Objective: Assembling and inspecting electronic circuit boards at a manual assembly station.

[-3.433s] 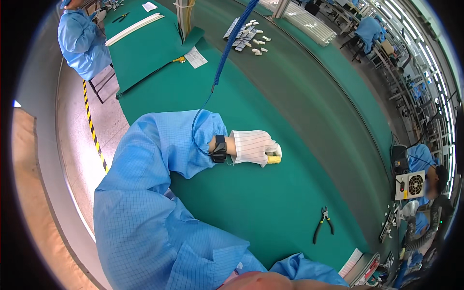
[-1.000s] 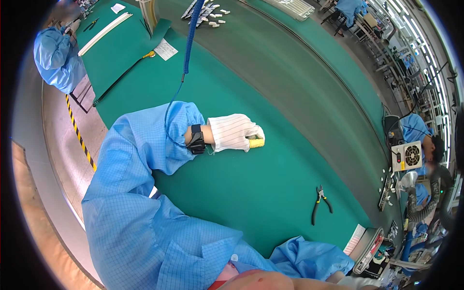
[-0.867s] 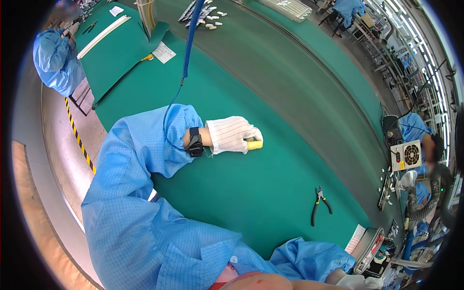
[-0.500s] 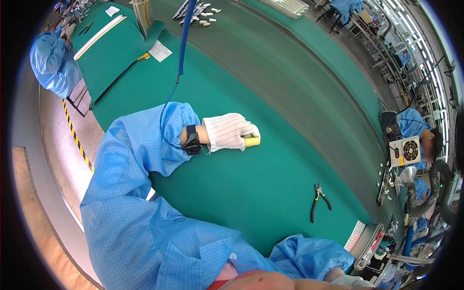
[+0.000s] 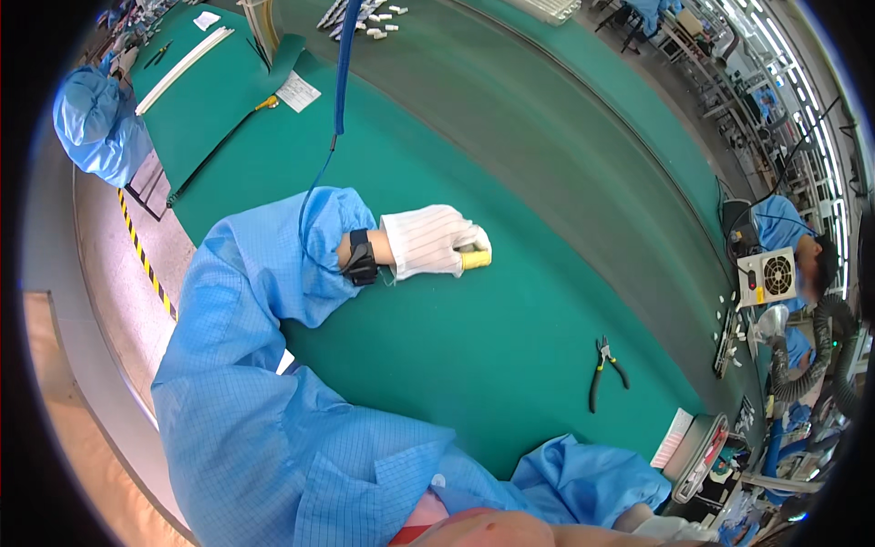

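My left hand [image 5: 433, 240] rests on the green mat [image 5: 437, 346] in a white striped glove, with yellow wrapping over the thumb. Its fingers are curled in, and nothing shows between them. Around that wrist sits a black strap [image 5: 361, 257], joined by a thin lead to a coiled blue cord [image 5: 343, 73] that hangs from above. My right hand [image 5: 673, 529] shows only in part at the lower edge, gloved in white; its fingers are hidden. Pliers [image 5: 601, 378] with black and yellow handles lie on the mat, apart from both hands.
A dark belt [image 5: 547, 155] runs beyond the mat. At right stand a fan unit [image 5: 766, 276], a flexible duct [image 5: 786, 372] and an open case [image 5: 697, 460]. A black cable [image 5: 214, 150] and a paper slip [image 5: 297, 92] lie far left, near a blue-clad person [image 5: 100, 123].
The whole view has shifted slightly. My left hand stays curled at nearly the same place on the mat, and the pliers lie as before.
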The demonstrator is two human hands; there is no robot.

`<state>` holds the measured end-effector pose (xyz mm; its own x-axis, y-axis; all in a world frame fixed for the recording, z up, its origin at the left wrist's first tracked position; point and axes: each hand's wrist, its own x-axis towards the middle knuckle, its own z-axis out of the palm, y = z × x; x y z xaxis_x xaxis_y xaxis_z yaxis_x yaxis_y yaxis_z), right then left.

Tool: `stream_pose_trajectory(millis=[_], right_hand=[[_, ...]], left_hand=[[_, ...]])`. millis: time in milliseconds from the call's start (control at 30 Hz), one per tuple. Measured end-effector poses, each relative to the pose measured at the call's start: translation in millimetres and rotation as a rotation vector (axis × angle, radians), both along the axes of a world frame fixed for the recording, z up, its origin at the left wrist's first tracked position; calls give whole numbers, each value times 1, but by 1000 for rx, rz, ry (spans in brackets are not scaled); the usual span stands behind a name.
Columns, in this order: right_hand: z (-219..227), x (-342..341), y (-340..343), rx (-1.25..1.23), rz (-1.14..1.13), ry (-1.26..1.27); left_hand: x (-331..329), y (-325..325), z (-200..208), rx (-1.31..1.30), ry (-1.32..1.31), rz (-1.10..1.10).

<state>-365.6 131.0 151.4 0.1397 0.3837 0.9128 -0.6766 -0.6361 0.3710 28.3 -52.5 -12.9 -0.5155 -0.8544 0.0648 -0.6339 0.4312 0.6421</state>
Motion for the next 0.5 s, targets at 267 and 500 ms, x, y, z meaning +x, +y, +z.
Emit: stream_pose_trajectory(millis=[267, 500], right_hand=[[-3, 55, -63, 246, 1123, -13], [-12, 74, -86, 225, 1154, -8]], left_hand=[[-11, -12, -12, -112, 30, -66], [-5, -1, 4, 105, 110, -20]])
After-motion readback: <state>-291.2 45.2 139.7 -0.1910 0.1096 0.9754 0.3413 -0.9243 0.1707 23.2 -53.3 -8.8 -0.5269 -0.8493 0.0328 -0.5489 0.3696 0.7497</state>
